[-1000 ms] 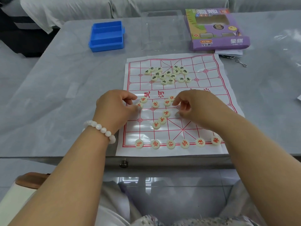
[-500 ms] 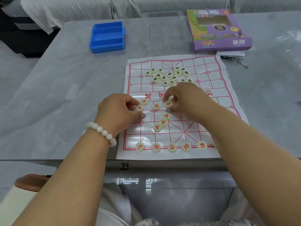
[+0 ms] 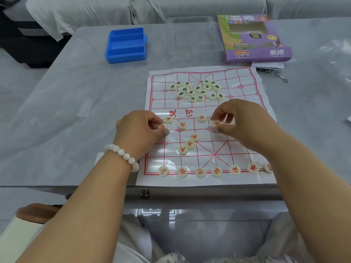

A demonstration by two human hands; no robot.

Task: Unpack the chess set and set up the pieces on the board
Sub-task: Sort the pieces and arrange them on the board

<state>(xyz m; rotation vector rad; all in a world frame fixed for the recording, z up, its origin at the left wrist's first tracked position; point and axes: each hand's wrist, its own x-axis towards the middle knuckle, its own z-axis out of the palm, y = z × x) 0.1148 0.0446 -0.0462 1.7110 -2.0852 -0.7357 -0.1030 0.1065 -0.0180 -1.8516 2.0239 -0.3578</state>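
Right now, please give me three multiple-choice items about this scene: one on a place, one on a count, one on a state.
1. Where is the blue tray?
A. left of the board's far end
B. on the board
C. on the purple box

2. How many red pieces line the board's near edge?
A. three
B. seven
C. twelve

3. What is the right hand doing?
A. lying flat
B. pinching a red piece
C. lifting the box

Answers: 1 A, it sits on the table there. 2 B, seven discs show in the row. 3 B, fingertips close on the disc.
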